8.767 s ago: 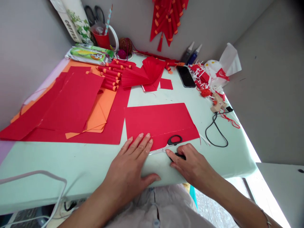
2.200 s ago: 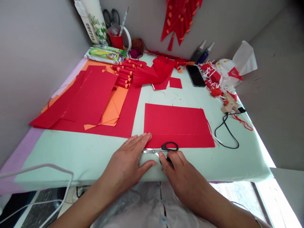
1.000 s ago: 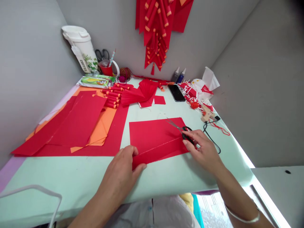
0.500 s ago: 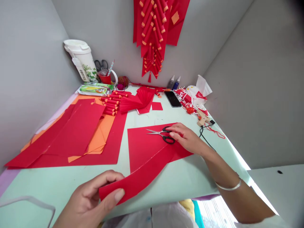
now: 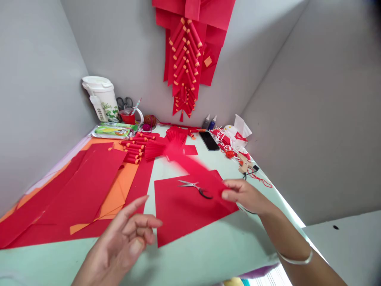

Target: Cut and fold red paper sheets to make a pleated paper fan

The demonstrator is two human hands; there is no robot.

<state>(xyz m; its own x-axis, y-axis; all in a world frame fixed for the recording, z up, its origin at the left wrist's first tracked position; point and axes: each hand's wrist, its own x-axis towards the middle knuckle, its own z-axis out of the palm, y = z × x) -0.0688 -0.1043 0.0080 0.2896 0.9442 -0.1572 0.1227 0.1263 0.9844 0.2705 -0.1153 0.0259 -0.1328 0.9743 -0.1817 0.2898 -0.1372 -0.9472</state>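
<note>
My right hand (image 5: 242, 194) pinches one end of a red paper strip (image 5: 193, 167), whose far end is blurred and reaches up over the folded red paper fans (image 5: 156, 149). Beneath the strip lies a red sheet (image 5: 178, 214). Scissors (image 5: 190, 184) rest on that sheet with their blades apart, one handle partly hidden by the strip. My left hand (image 5: 125, 234) is empty, its fingers apart, above the table between the sheet and the stacked red papers.
Stacked red papers (image 5: 80, 186) and orange paper (image 5: 114, 194) cover the left side. Behind are small red rolls (image 5: 133, 153), a white cup (image 5: 104, 99) and a phone (image 5: 209, 141). Paper scraps (image 5: 223, 139) and a glue gun (image 5: 244, 163) lie at the right.
My left hand has let go of the strip and opened. My right hand has left the scissors and now holds the strip, which has swung up and away. The view has tilted up.
</note>
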